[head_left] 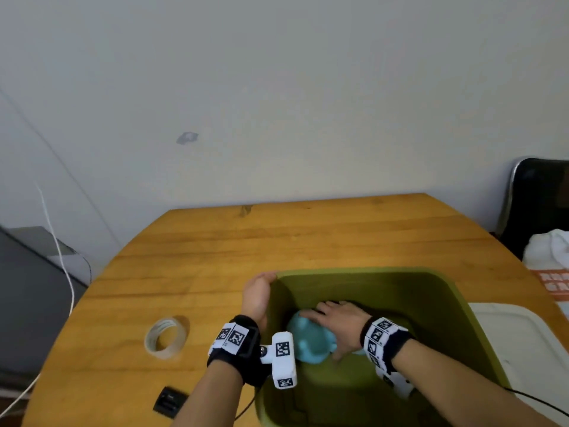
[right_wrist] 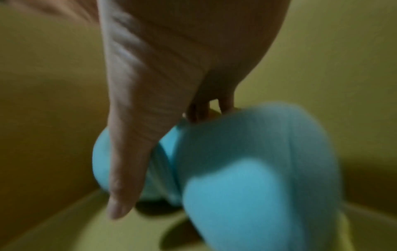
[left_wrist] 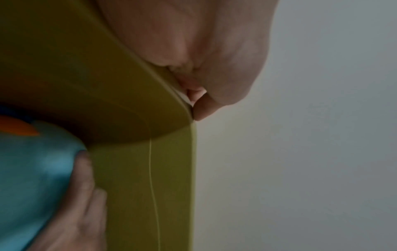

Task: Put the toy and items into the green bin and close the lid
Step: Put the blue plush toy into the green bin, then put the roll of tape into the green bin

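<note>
The green bin [head_left: 369,270] stands open at the near right of the wooden table [head_left: 277,238]. A light blue plush toy [head_left: 311,343] is inside it, low against the left wall. My right hand [head_left: 326,328] reaches into the bin and holds the toy, with fingers over its far side and thumb on the near side. The right wrist view shows the toy [right_wrist: 247,186] under my right hand [right_wrist: 159,118], blurred. My left hand [head_left: 260,295] grips the bin's left rim by the far corner. The left wrist view shows my left hand [left_wrist: 214,59] against the bin wall [left_wrist: 133,169].
A roll of clear tape [head_left: 166,337] lies on the table left of the bin. A small black item [head_left: 168,401] sits near the front edge. The white lid [head_left: 520,343] lies right of the bin. A black chair [head_left: 538,204] with white cloth [head_left: 551,251] stands at the far right.
</note>
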Tool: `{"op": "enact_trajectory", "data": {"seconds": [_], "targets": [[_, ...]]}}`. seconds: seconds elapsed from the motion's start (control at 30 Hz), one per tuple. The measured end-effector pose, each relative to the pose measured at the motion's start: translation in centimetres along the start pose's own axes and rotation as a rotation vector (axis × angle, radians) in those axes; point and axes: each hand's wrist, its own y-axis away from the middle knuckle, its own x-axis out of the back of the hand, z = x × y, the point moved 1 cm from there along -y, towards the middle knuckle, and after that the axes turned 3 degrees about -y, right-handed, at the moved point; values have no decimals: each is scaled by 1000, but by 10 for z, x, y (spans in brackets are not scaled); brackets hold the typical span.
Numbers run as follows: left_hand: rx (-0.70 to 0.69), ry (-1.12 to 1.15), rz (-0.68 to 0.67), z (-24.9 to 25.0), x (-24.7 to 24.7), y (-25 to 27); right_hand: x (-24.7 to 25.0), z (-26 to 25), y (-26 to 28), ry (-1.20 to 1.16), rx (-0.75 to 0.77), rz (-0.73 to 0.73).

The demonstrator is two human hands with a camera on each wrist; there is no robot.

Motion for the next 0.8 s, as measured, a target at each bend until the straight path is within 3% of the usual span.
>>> {"op": "enact_trajectory", "data": {"seconds": [0.13, 0.23, 0.33, 0.43, 0.63, 0.8], "targets": [[116, 134, -66, 11, 23, 10, 41, -6, 23, -139, -103, -13], [102, 281, 47, 16, 75, -10, 74, -14, 37, -309, -155, -25], [33, 285, 181, 23, 126, -20, 107, -30, 46, -596, -128, 170], [28, 115, 379, 24, 180, -27, 144, -63, 38, -773, -90, 405], [127, -644, 568, 1, 239, -40, 184, -104, -15, -1019, -78, 644], [157, -771, 422, -20, 251, -58, 185, -131, -47, -1225, -183, 774]]}}
